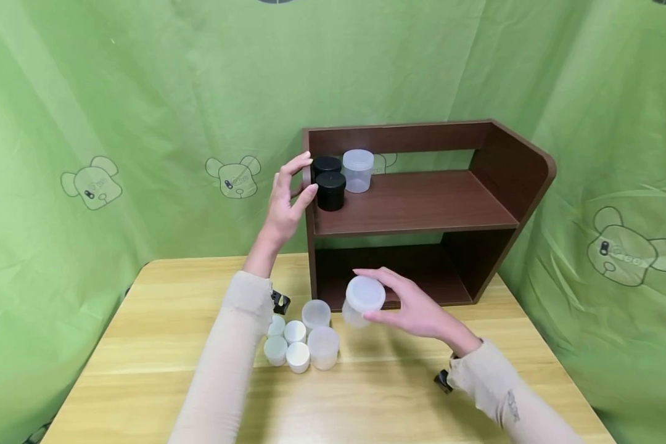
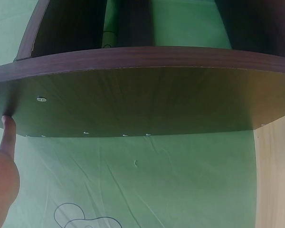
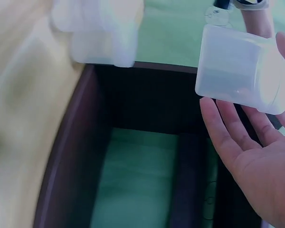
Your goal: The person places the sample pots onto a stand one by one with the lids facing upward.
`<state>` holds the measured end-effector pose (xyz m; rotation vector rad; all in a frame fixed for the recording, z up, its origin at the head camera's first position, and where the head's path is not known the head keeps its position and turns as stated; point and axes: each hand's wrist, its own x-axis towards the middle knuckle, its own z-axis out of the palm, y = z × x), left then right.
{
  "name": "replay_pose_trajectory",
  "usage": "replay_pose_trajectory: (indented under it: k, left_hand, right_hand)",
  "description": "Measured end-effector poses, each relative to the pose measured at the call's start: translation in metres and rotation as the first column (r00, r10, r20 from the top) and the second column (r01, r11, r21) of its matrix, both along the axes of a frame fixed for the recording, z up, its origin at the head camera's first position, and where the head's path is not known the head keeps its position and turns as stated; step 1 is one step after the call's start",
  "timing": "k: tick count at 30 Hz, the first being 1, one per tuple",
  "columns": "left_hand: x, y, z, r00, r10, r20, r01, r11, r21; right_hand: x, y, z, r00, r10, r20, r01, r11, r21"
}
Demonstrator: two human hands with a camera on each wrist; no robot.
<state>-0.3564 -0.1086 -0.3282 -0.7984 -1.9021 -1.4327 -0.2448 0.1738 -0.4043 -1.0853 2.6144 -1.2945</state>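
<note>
My right hand (image 1: pixel 413 305) holds a frosted clear plastic jar (image 1: pixel 364 295) with a whitish lid, lifted off the table in front of the shelf's lower level. In the right wrist view that jar (image 3: pixel 232 66) lies between thumb and fingers. My left hand (image 1: pixel 285 203) is at the shelf's left side panel (image 2: pixel 147 99), fingers extended, a fingertip touching its outer face. Just beside it on the upper level stand two black jars (image 1: pixel 330 192), one behind the other, and a clear jar (image 1: pixel 358 172) to their right.
A brown two-level shelf (image 1: pixel 416 200) stands at the back of the wooden table (image 1: pixel 161 345). On the table, left of the held jar, two larger frosted jars (image 1: pixel 323 348) stand next to several small white-lidded jars (image 1: pixel 298 357). Green cloth (image 1: pixel 172 74) hangs behind.
</note>
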Motion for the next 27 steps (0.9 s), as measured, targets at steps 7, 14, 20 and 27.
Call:
replay_pose_trajectory:
  k: [7, 14, 20, 27]
  left_hand:
    - [0.001, -0.001, -0.001, 1.0, 0.007, 0.021, -0.007, 1.0, -0.001]
    - [0.002, -0.003, -0.002, 1.0, 0.018, 0.013, -0.018, 1.0, -0.01]
    - [0.001, -0.003, -0.001, 1.0, 0.008, -0.003, -0.008, 1.0, -0.009]
    - [0.0, -0.002, -0.001, 1.0, 0.001, -0.002, -0.001, 1.0, -0.016]
  right_hand:
    - [-0.008, -0.002, 0.031, 0.999, -0.028, -0.026, 0.027, 0.999, -0.043]
    - [-0.02, -0.003, 0.066, 0.989, -0.116, -0.094, 0.109, 0.991, -0.076]
    - [-0.038, -0.003, 0.092, 0.969, -0.199, -0.146, 0.18, 0.974, -0.138]
    - [-0.063, -0.006, 0.117, 0.938, -0.296, -0.179, 0.265, 0.948, -0.176]
